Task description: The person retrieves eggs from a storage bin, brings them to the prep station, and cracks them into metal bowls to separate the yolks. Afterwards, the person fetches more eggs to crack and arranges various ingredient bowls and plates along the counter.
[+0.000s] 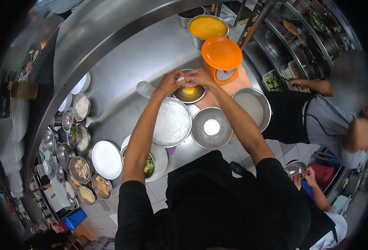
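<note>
While two hands [169, 84] [198, 78] hold eggshell [180, 78], one yolk [189, 90] (below) shows.

A white eggshell [180, 79], partly hidden, shows over the far left part of a round, upright metal bowl [199, 95]; inside is a bright yellow egg yolk [189, 90].

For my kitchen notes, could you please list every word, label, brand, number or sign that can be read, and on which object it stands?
No text can be read here.
Dial of the orange scale: faint marks, too small and blurred to read.
</note>
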`<action>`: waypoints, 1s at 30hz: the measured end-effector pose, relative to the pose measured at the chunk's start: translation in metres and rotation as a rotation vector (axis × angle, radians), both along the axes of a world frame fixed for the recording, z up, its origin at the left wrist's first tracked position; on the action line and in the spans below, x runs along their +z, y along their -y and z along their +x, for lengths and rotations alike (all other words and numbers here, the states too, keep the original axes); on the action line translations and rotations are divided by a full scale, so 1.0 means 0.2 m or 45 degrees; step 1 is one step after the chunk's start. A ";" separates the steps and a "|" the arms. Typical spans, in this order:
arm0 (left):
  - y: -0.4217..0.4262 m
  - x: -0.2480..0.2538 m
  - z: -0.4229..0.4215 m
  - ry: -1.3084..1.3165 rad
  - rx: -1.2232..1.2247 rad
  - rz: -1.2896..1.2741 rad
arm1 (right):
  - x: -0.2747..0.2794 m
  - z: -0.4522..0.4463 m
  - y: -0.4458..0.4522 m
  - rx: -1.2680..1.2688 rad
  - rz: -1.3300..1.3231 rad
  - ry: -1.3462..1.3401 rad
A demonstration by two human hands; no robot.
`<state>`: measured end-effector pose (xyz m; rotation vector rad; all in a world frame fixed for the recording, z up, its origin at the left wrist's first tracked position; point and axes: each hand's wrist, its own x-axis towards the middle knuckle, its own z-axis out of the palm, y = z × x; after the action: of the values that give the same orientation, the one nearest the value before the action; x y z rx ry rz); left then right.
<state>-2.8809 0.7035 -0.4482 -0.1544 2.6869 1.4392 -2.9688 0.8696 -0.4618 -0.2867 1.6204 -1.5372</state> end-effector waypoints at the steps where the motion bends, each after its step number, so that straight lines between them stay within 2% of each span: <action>1: 0.00 0.00 0.00 -0.010 -0.010 -0.014 | -0.01 -0.01 0.00 0.002 -0.001 -0.001; 14: 0.00 0.04 0.01 0.054 -0.050 -0.001 | -0.01 -0.03 -0.01 0.060 0.010 0.049; 19: 0.00 0.07 0.01 -0.002 -0.146 -0.141 | -0.01 -0.05 -0.02 0.090 0.035 -0.042; 22: 0.00 0.06 -0.01 -0.072 -0.209 -0.262 | -0.02 -0.07 -0.03 0.231 0.059 -0.191; 24: -0.01 0.08 -0.02 -0.067 -0.224 -0.388 | -0.01 -0.07 -0.02 0.348 0.211 -0.731; 25: -0.02 0.09 -0.02 -0.061 -0.240 -0.513 | 0.00 -0.07 -0.02 0.348 0.210 -0.732; 27: -0.06 0.17 0.00 -0.031 -0.203 -0.606 | 0.07 -0.04 -0.03 0.387 0.386 -1.130; 28: -0.10 0.22 0.02 -0.003 -0.166 -0.699 | 0.10 -0.03 -0.04 0.388 0.385 -1.132; 29: -0.13 0.24 0.03 -0.004 -0.163 -0.699 | 0.12 -0.01 -0.06 0.357 0.326 -1.240; 30: -0.16 0.25 0.04 -0.062 -0.131 -0.839 | 0.13 0.00 -0.07 0.328 0.265 -1.346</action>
<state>-2.8721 0.7347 -0.3974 -0.0198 3.0449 0.4918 -2.9695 0.8828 -0.4354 -1.2923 2.3733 -1.0179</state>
